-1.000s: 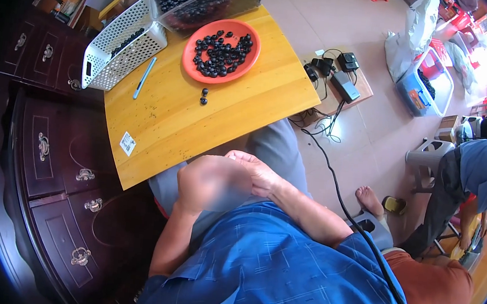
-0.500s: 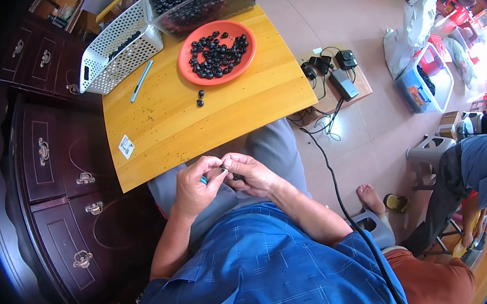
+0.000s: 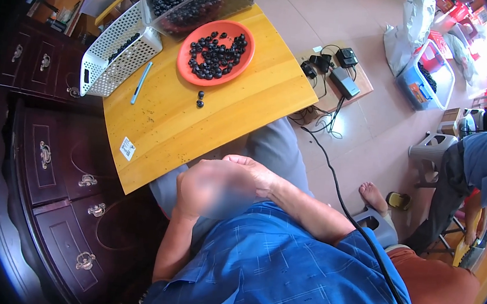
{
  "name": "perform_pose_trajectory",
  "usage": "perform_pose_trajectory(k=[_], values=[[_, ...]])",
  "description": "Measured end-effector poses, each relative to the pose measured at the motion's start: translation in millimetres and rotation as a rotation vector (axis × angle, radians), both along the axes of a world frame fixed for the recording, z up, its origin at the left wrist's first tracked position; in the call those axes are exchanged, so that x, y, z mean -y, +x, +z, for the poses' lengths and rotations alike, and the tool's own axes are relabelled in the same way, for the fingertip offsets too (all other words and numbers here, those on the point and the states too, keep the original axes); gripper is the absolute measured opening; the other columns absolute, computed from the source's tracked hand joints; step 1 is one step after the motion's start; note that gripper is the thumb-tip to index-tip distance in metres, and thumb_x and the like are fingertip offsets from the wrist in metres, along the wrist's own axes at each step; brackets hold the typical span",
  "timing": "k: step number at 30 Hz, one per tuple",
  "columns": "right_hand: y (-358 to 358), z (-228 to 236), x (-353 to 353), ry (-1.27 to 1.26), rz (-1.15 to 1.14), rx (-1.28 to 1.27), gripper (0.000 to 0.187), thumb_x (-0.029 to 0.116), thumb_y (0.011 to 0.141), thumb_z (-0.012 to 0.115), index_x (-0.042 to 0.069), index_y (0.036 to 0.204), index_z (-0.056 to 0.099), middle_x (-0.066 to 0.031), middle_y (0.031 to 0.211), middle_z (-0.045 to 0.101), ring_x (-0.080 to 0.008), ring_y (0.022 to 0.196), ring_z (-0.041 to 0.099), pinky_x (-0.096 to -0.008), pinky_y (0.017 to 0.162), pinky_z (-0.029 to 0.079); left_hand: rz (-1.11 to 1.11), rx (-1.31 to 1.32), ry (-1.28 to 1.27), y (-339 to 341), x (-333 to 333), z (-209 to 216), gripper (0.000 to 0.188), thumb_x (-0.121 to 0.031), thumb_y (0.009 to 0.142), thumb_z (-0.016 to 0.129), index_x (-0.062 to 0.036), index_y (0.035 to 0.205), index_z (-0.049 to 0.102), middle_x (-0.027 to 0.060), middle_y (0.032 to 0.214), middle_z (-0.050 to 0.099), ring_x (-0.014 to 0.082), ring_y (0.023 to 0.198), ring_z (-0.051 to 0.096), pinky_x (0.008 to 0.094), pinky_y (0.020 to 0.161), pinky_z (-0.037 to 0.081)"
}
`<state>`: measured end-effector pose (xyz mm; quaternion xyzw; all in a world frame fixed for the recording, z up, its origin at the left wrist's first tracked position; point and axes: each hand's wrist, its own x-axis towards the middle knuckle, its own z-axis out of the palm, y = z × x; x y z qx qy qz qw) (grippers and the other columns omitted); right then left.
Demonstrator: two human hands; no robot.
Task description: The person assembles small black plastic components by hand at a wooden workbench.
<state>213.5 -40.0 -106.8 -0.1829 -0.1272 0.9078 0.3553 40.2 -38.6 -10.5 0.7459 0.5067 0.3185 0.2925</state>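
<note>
My left hand and my right hand meet above my lap, just below the near edge of the yellow wooden table. A blurred patch covers most of my left hand and its fingers. The visible fingers of my right hand curl toward the left hand; whatever sits between them is hidden by the blur. On the table, an orange-red plate carries many small dark round balls, like beads or berries. A few loose dark balls lie in front of it. A light-blue pen-like stick rests to their left.
A white perforated basket and a clear bin of dark balls stand at the back. Dark drawers flank the left. A black cable runs past my right arm. Another person works at the right.
Both hands stay together in nearly the same place. A teal item showed at my left fingers and a dark one by my right; now a blur hides both. The view has shifted slightly.
</note>
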Motion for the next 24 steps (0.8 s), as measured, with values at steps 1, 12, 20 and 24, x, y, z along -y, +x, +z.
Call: perform_pose_trajectory(k=[1, 12, 20, 24], values=[[-0.4, -0.6, 0.1, -0.004, -0.005, -0.021, 0.022, 0.031, 0.106, 0.061, 0.009, 0.108, 0.062, -0.0007, 0.083, 0.056, -0.0057, 0.055, 0.041, -0.0186, 0.042, 0.026, -0.003, -0.002, 0.004, -0.1, -0.6, 0.3, 0.021, 0.004, 0.080, 0.081, -0.0045, 0.092, 0.065, 0.0090, 0.070, 0.066, 0.0153, 0.059, 0.064, 0.0297, 0.055, 0.050], [-1.9, -1.7, -0.6, 0.018, -0.015, -0.029, 0.021, 0.031, 0.106, 0.060, 0.010, 0.105, 0.062, -0.0008, 0.083, 0.057, -0.0051, 0.053, 0.041, -0.0190, 0.042, 0.027, -0.030, 0.005, 0.010, 2.3, -1.2, 4.4, 0.019, 0.004, 0.080, 0.081, -0.0050, 0.088, 0.065, 0.0069, 0.068, 0.065, 0.0145, 0.057, 0.060, 0.0292, 0.054, 0.048], [-2.4, 1.0, -3.9, 0.018, -0.005, -0.072, 0.022, 0.030, 0.106, 0.061, 0.008, 0.106, 0.062, -0.0016, 0.084, 0.057, -0.0067, 0.059, 0.044, -0.0179, 0.044, 0.028, 0.031, 0.111, -0.066, 6.6, 0.7, 4.2, 0.023, 0.005, 0.082, 0.078, -0.0029, 0.101, 0.067, 0.0086, 0.074, 0.071, 0.0139, 0.060, 0.066, 0.0279, 0.056, 0.051], [-2.9, -0.2, -3.0, 0.025, 0.016, -0.074, 0.023, 0.031, 0.106, 0.060, 0.009, 0.106, 0.062, -0.0018, 0.084, 0.058, -0.0072, 0.059, 0.045, -0.0186, 0.044, 0.029, -0.011, 0.023, -0.024, -2.9, 0.9, -0.8, 0.024, 0.004, 0.083, 0.078, -0.0023, 0.104, 0.069, 0.0084, 0.077, 0.073, 0.0137, 0.063, 0.069, 0.0278, 0.057, 0.053]])
